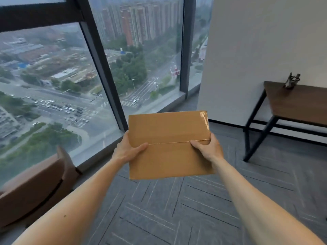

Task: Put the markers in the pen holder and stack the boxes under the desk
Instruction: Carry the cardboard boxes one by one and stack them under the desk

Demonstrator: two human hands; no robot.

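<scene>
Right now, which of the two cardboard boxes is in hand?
The taped box, gripped by left hand and right hand above the carpet. The larger box sits untouched by the window.

We count one cardboard box [169, 156] and two hands on it, our left hand [127, 149] and our right hand [207, 147]. We see one worktop [297, 106], one pen holder [291, 82] on it, and one brown seat [35, 188]. The holder's contents are too blurred for us to count.
</scene>
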